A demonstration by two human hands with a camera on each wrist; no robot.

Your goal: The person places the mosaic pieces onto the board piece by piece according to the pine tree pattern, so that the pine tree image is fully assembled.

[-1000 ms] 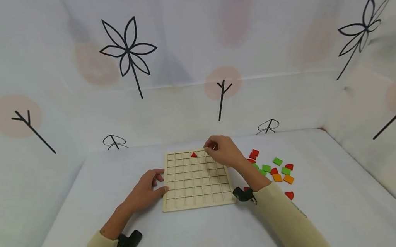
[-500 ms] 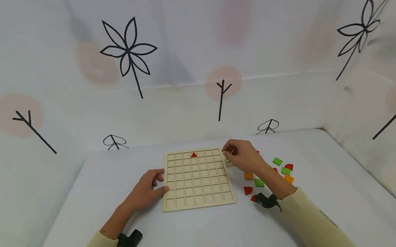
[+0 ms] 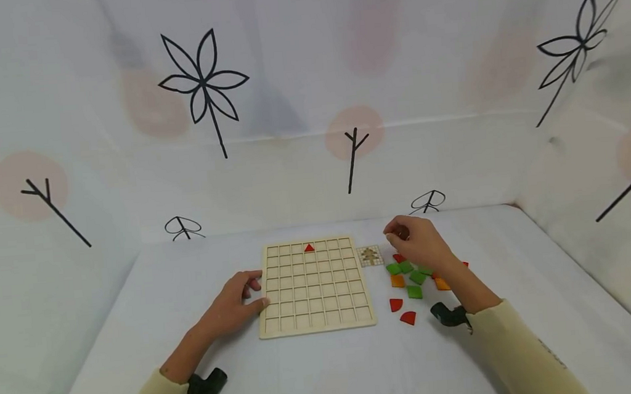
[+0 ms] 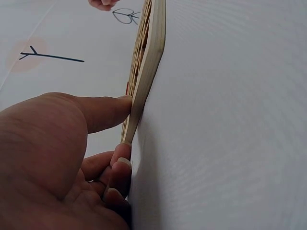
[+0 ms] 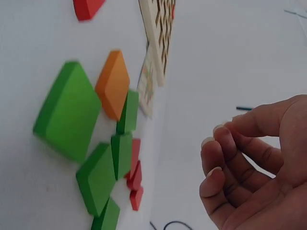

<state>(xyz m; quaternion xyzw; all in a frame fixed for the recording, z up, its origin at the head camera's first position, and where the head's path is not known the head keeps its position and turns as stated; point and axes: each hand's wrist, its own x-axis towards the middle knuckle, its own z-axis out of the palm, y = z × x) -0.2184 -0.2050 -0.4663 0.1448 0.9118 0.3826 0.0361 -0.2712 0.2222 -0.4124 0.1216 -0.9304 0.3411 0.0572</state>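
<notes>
A wooden grid board [image 3: 314, 293] lies flat on the white table, with one red triangle tile [image 3: 309, 247] in its far row. My left hand [image 3: 229, 306] rests at the board's left edge; its thumb [image 4: 108, 112] touches the rim and its other fingers lie bent beside it. To the right, my right hand [image 3: 422, 244] hovers above loose tiles, fingers loosely curled and thumb near the fingertips. Nothing shows between them in the right wrist view. Below that hand are green tiles [image 5: 72, 112], an orange tile [image 5: 114, 86] and red tiles, some hidden by the arm.
A small square card [image 3: 370, 256] printed with a tree-like pattern lies against the board's right edge. Two red quarter-circle tiles [image 3: 408, 318] sit nearer the front. White cloth walls with plant drawings [image 3: 203, 82] enclose the table's back and sides.
My right hand has moved right, from over the board's far right corner to above the loose tiles, uncovering the card. My left hand and the board have stayed put.
</notes>
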